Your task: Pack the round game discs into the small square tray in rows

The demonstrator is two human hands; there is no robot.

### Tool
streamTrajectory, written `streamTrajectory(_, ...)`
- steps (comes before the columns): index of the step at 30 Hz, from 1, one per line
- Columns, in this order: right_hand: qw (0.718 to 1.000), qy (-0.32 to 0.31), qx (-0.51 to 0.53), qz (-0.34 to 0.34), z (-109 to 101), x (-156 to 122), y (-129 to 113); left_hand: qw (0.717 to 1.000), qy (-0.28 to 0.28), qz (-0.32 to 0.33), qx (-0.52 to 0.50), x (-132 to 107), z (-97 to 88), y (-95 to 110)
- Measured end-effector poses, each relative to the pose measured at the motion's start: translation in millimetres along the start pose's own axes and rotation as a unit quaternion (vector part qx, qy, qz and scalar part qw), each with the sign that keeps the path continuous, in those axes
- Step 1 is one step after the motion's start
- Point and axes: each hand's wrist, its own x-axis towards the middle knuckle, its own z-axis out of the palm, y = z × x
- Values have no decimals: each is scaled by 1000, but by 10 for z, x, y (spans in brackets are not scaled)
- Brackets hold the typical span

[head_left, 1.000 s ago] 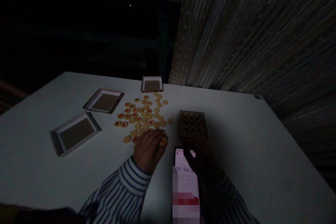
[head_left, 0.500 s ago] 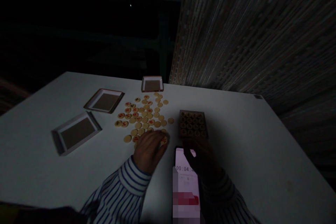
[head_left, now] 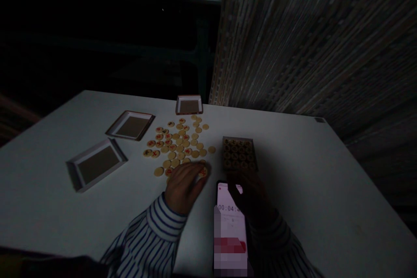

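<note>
My left hand (head_left: pixel 182 186) is closed on a round Chinese chess piece (head_left: pixel 202 172) with a red character, gripped at its edge by thumb and fingertips. This hand is at the near side of a loose spread of chess pieces (head_left: pixel 180 148), some face down, others showing red or dark characters. To the right, an open box (head_left: pixel 256 155) holds rows of dark-marked pieces. My right hand (head_left: pixel 252 195) is in deep shadow at the box's near edge, thumb and fingertips curled together. Whatever they may hold is too dark to make out.
A phone (head_left: pixel 230 221) with a running timer lies under my right hand. Two shallow trays, one brown-edged (head_left: pixel 143 135) and one grey (head_left: pixel 121 150), lie at the left. A small box lid (head_left: pixel 189 113) is at the far edge of the white table (head_left: pixel 299 173). Beyond hangs a string curtain (head_left: pixel 293 43).
Both hands keep nearly the same place and grip. The piece in my left hand seems turned slightly, its red face showing more clearly. The view has shifted a little.
</note>
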Motion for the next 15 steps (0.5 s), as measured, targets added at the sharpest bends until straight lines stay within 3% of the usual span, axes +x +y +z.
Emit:
streamTrajectory(8,1000,18,-8,0,-9,0,-15,998,-14,-65,-13,-49,3,-2)
streamTrajectory(15,999,29,-18,-3,-9,-2,2,996,12,-91,-19,-80,12,-16)
